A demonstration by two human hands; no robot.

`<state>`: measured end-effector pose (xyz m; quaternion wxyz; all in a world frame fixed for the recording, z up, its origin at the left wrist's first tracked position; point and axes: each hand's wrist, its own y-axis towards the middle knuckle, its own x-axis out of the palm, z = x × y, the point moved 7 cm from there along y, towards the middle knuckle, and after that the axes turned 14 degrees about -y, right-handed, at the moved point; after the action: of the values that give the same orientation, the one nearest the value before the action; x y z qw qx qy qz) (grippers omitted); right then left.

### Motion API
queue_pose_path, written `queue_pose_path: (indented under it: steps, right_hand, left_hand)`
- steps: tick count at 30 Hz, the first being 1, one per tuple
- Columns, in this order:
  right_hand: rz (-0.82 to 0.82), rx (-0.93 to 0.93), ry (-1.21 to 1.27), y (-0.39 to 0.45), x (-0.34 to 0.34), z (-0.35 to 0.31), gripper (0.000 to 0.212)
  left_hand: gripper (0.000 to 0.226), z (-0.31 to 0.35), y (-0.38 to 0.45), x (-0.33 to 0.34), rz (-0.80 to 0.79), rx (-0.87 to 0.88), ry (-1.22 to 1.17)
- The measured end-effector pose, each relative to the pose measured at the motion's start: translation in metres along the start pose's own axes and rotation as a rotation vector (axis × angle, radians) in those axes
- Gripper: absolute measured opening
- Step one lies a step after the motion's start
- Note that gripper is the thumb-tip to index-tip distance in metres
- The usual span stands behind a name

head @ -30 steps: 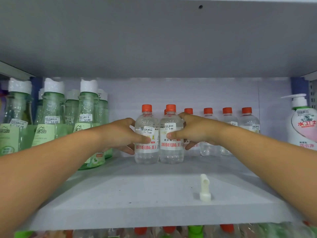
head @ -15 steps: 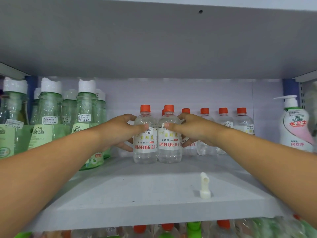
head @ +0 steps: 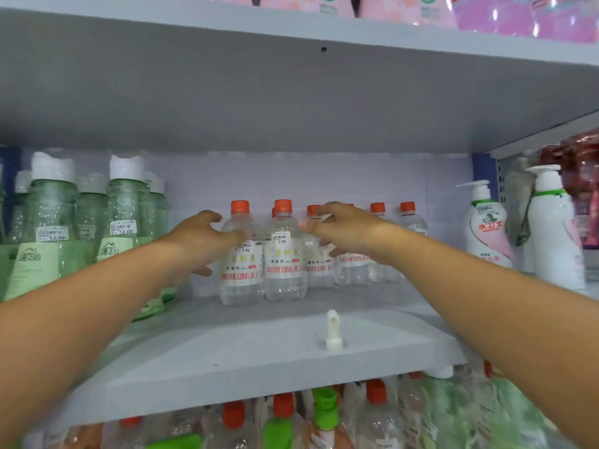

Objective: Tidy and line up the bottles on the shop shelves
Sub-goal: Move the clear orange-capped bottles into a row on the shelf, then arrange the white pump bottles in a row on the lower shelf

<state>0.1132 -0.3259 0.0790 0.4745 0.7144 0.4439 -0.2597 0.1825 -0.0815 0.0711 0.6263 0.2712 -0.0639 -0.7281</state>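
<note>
1. On the far left we see tall green bottles [head: 52, 218] with white caps standing in rows on the grey shelf [head: 259, 358]
2. Next comes our left hand [head: 202, 239]. Its grip is loose, with the fingers curled a little beside the left clear bottle [head: 241, 257]. The thumb seems to touch the front of it, but the picture is blurry, so we cannot tell if the hand really holds it
3. Just beside that one stands the right clear bottle [head: 284, 254]. Both have orange caps and white labels with red letters. They stand upright, side by side, a bit in front of the others
4. Then comes our right hand [head: 345, 231]. Its fingers reach out over the back row of small bottles [head: 382, 247] and it grips nothing we can see. The fingertip is near the right clear bottle
5. A small white peg [head: 333, 332] sticks up near the front of the shelf, well apart from the bottles
6. On the far right stand white pump bottles [head: 487, 228]
7. We think the step now is setting the two front bottles straight. Next we should move the hands to the small bottles behind, bring them forward into neat rows, and turn the labels to face out. We must go gently so no bottle tips over
</note>
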Motion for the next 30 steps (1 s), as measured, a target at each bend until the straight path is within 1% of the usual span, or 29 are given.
queue_pose_path:
  steps: [2, 3, 4, 6, 7, 8, 9, 11, 12, 13, 14, 15, 17, 18, 19, 20, 21, 23, 24, 26, 27, 28, 29, 30]
  right_hand:
    - [0.154, 0.021, -0.008, -0.025, -0.041, 0.027, 0.076]
    - [0.268, 0.025, -0.023, -0.041, -0.068, 0.048, 0.068]
    - [0.403, 0.037, -0.044, -0.060, -0.099, 0.072, 0.059]
    - [0.726, 0.107, -0.086, -0.105, -0.162, 0.128, 0.042]
    - [0.859, 0.169, -0.111, -0.126, -0.187, 0.158, 0.038]
    - [0.913, 0.239, -0.144, -0.142, -0.204, 0.185, 0.040]
    - [0.867, 0.321, -0.169, -0.148, -0.212, 0.210, 0.048]
    - [0.603, 0.482, -0.124, -0.146, -0.205, 0.253, 0.075]
    - [0.493, 0.524, -0.061, -0.144, -0.197, 0.268, 0.086]
    - [0.426, 0.535, 0.016, -0.144, -0.190, 0.276, 0.089]
    - [0.386, 0.526, 0.082, -0.143, -0.185, 0.282, 0.084]
    - [0.354, 0.497, 0.079, -0.141, -0.181, 0.283, 0.075]
    - [0.298, 0.416, -0.089, -0.134, -0.173, 0.275, 0.063]
    - [0.295, 0.365, -0.161, -0.130, -0.168, 0.268, 0.062]
    - [0.290, 0.312, -0.172, -0.125, -0.162, 0.260, 0.063]
    - [0.273, 0.255, -0.145, -0.123, -0.153, 0.250, 0.062]
    - [0.246, 0.189, -0.107, -0.120, -0.145, 0.239, 0.056]
    - [0.140, 0.080, -0.079, -0.115, -0.128, 0.221, 0.047]
    - [0.060, 0.051, -0.105, -0.114, -0.122, 0.217, 0.052]
    - [-0.058, 0.071, -0.140, -0.116, -0.125, 0.219, 0.075]
    - [-0.071, 0.107, -0.125, -0.112, -0.133, 0.227, 0.076]
    - [-0.047, 0.141, -0.085, -0.108, -0.145, 0.237, 0.067]
    - [0.006, 0.188, -0.036, -0.104, -0.157, 0.248, 0.058]
    - [0.077, 0.232, -0.017, -0.098, -0.170, 0.258, 0.054]
  left_hand:
    - [0.078, 0.022, -0.011, -0.002, 0.150, 0.086, 0.054]
    - [0.075, 0.035, -0.019, 0.002, 0.194, 0.128, 0.021]
    - [0.070, 0.046, -0.028, 0.013, 0.203, 0.158, -0.045]
    - [0.058, 0.068, -0.044, 0.049, 0.131, 0.182, -0.190]
    - [0.055, 0.080, -0.052, 0.074, 0.077, 0.185, -0.229]
    - [0.053, 0.091, -0.059, 0.100, 0.029, 0.188, -0.240]
    - [0.053, 0.103, -0.066, 0.127, -0.018, 0.187, -0.243]
    - [0.053, 0.122, -0.079, 0.181, -0.106, 0.157, -0.257]
    - [0.054, 0.130, -0.085, 0.206, -0.147, 0.140, -0.258]
    - [0.056, 0.135, -0.090, 0.230, -0.181, 0.126, -0.260]
    - [0.058, 0.139, -0.095, 0.251, -0.206, 0.113, -0.261]
    - [0.059, 0.142, -0.099, 0.269, -0.221, 0.103, -0.258]
    - [0.059, 0.146, -0.104, 0.299, -0.248, 0.088, -0.264]
    - [0.060, 0.148, -0.104, 0.310, -0.258, 0.081, -0.279]
    - [0.062, 0.150, -0.105, 0.319, -0.263, 0.074, -0.294]
    - [0.063, 0.151, -0.105, 0.326, -0.263, 0.070, -0.301]
    - [0.063, 0.153, -0.104, 0.331, -0.260, 0.073, -0.295]
    - [0.053, 0.154, -0.099, 0.333, -0.227, 0.095, -0.277]
    - [0.046, 0.152, -0.095, 0.331, -0.193, 0.105, -0.273]
    - [0.037, 0.145, -0.087, 0.322, -0.132, 0.096, -0.281]
    - [0.034, 0.140, -0.084, 0.317, -0.120, 0.087, -0.289]
    - [0.033, 0.135, -0.082, 0.312, -0.115, 0.079, -0.297]
    - [0.034, 0.130, -0.080, 0.307, -0.114, 0.071, -0.306]
    - [0.035, 0.127, -0.080, 0.302, -0.116, 0.065, -0.316]
